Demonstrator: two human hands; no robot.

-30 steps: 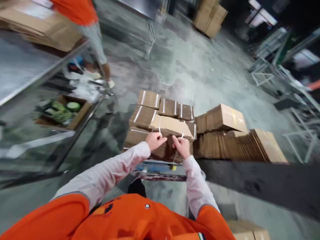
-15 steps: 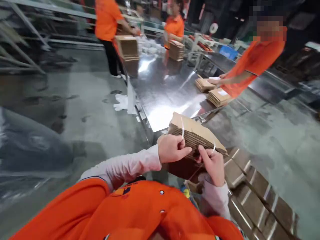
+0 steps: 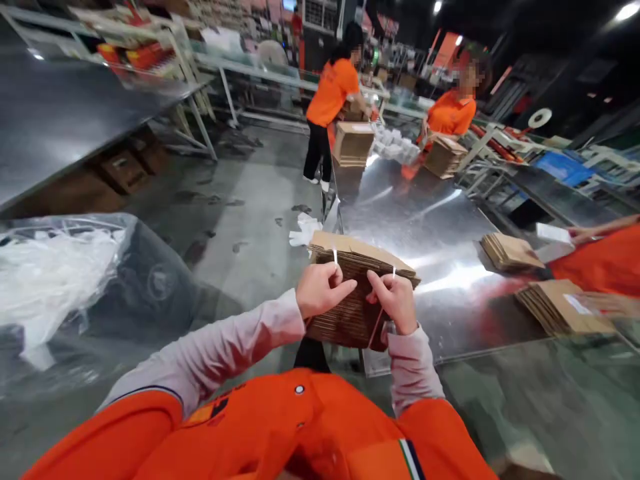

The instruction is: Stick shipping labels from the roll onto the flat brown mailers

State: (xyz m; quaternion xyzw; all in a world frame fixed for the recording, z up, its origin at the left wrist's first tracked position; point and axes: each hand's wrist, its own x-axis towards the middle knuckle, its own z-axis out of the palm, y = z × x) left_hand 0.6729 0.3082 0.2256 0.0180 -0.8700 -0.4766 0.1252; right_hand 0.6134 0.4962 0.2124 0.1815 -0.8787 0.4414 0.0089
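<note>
I hold a strapped bundle of flat cardboard sheets in front of my chest. My left hand is closed on the white strap at the bundle's left side. My right hand is closed on the second white strap at its right side. The bundle hangs just above the near corner of a long shiny metal table. Both my arms are in pale sleeves under an orange vest.
Cardboard stacks lie on the table's right side by a co-worker's orange sleeve. Two people in orange work at the table's far end beside a box stack. A clear plastic bag sits on the left.
I lifted the bundle off the pile on the floor and turned with it to the metal table. Both hands kept their hold on the straps.
</note>
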